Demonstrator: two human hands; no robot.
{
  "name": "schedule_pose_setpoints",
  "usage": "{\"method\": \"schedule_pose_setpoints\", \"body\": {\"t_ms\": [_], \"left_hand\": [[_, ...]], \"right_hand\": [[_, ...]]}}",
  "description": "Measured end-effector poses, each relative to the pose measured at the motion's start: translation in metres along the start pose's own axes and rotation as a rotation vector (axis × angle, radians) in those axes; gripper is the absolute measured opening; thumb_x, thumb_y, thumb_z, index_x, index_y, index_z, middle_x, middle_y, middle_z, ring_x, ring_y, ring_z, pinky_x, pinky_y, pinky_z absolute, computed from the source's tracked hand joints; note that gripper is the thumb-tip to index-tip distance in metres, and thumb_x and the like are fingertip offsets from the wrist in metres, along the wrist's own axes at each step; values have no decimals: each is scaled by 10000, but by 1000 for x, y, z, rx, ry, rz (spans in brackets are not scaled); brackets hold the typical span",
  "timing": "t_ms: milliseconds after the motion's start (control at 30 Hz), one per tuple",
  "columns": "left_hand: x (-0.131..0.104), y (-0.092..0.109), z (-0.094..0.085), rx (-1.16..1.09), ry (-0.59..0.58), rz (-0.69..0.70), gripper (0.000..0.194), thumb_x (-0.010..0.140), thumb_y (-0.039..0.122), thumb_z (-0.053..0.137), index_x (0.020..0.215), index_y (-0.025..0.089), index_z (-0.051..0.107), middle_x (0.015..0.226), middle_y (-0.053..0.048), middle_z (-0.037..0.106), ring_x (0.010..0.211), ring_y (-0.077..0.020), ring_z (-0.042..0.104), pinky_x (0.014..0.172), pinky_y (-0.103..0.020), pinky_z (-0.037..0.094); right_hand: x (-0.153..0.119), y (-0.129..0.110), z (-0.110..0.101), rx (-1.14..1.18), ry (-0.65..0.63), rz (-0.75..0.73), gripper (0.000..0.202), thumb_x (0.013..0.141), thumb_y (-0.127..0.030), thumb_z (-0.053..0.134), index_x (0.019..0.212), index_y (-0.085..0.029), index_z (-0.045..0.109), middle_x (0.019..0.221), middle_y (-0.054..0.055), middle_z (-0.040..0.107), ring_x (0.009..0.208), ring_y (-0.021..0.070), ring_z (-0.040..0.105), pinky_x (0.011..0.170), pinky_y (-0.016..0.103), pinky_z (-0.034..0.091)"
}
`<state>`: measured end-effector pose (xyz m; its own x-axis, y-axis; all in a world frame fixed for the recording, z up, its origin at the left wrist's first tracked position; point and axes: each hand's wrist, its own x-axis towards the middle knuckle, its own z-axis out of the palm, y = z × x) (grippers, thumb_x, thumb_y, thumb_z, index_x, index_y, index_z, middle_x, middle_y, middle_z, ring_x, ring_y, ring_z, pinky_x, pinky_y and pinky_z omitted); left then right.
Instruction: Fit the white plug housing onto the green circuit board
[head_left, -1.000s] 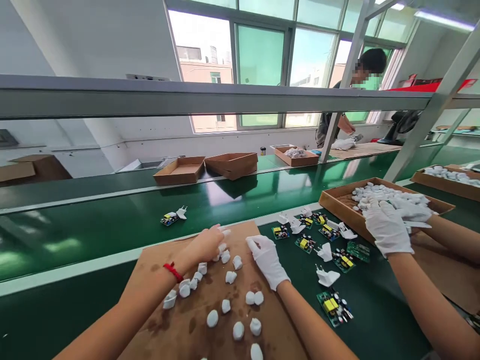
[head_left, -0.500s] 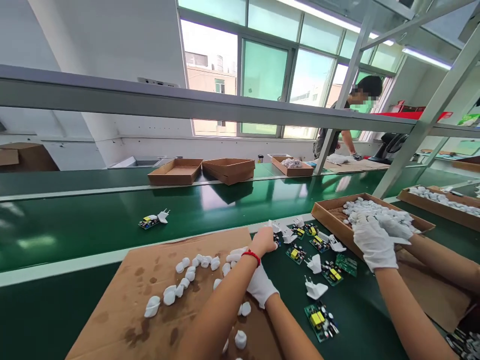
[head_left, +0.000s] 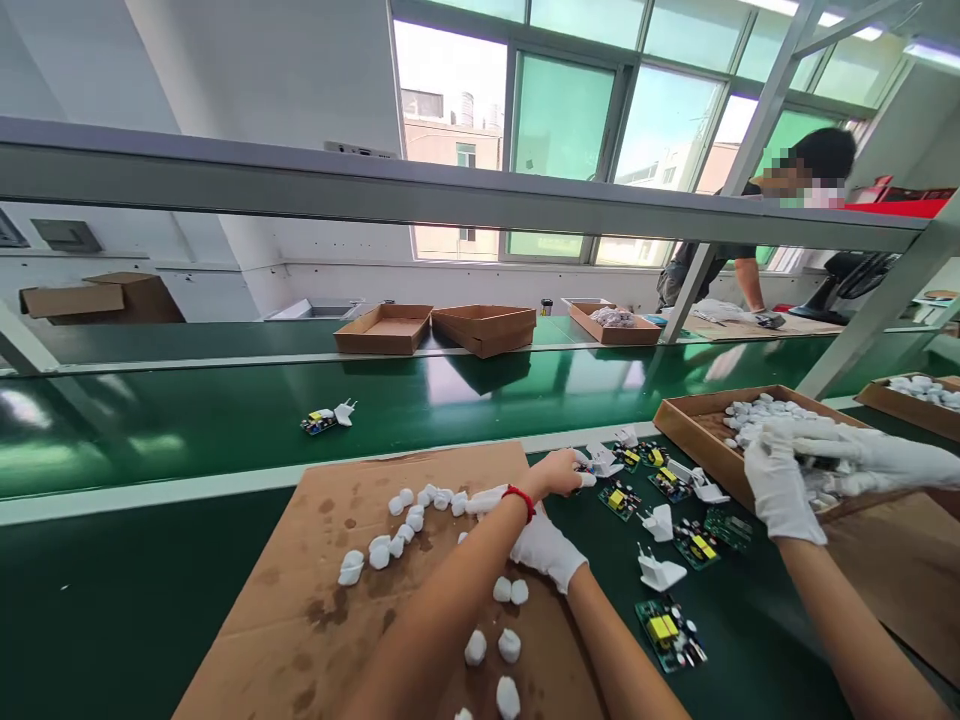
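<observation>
Left hand [head_left: 556, 472], bare with a red cord at the wrist, is stretched out to the right across the body, past the far right corner of the cardboard sheet [head_left: 360, 620]. Its fingers are curled down at the nearest white plug housing [head_left: 600, 462]. They touch or all but touch it, but the knuckles hide the tips, so I cannot tell whether it is pinched. The left forearm crosses over the right hand [head_left: 541, 548], which is in a white glove and lies on the sheet. Its visible fingers are stretched flat toward the white caps [head_left: 409, 500] and grip nothing that shows.

The caps lie scattered over the sheet, probably to keep them off the green conveyor belt [head_left: 187, 430] and within easy reach. The circuit boards [head_left: 619, 498], each with a yellow transformer, and more pronged housings lie loose on the green bench just right of the sheet, the closest right at the left fingertips.

Further right, a co-worker's gloved hands [head_left: 780, 490] are both in a cardboard box [head_left: 694, 430] of white parts. One board-and-plug pair [head_left: 328, 418] lies alone out on the belt, well apart.
</observation>
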<state>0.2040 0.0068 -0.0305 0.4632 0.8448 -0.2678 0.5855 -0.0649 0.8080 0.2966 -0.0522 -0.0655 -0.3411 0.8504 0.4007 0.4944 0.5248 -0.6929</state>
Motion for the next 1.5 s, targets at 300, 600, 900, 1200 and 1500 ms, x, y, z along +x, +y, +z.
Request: {"method": "schedule_pose_setpoints", "body": {"t_ms": [300,600,900,1200,1500], "left_hand": [[-96,-27,-52,-932,245,62,203,998,181,398,1088,109,565,869,-54,666,723,-141,654,759,-305,556],[-201,-65,-63,-1408,552,69,411,1014,166,218,1378,68,381,1078,-150,672,955,-200,678,887,-316,565],[-235,-88,-43,-1504,456,232,564,954,163,463,1474,200,246,1108,-134,677,985,-260,674,769,-339,601],[-238,-95,-24,-1252,362,287,922,673,420,851,1440,314,350,1245,-86,611,1098,-292,607,886,-352,533],[-238,-97,-9,-1207,295,268,717,724,362,826,1357,325,491,1352,-62,547,1294,-287,451,1053,-356,427]], "right_hand": [[8,-39,68,-5,-363,-242,214,729,-223,773,934,-260,723,1143,30,659,1089,246,563,972,384,425],[3,-46,67,5,-249,-194,123,718,-105,661,799,-197,670,1206,79,636,1106,249,560,920,368,451],[-10,-81,62,-251,-566,-432,109,724,-208,747,801,-252,684,1317,44,564,1244,336,440,1024,499,338],[-18,-99,52,283,-77,-189,79,857,-225,597,885,-248,667,799,23,653,717,168,610,675,278,504],[-34,-114,62,405,124,-424,343,809,-33,515,1048,-265,600,850,2,677,802,146,619,757,274,535]]}}
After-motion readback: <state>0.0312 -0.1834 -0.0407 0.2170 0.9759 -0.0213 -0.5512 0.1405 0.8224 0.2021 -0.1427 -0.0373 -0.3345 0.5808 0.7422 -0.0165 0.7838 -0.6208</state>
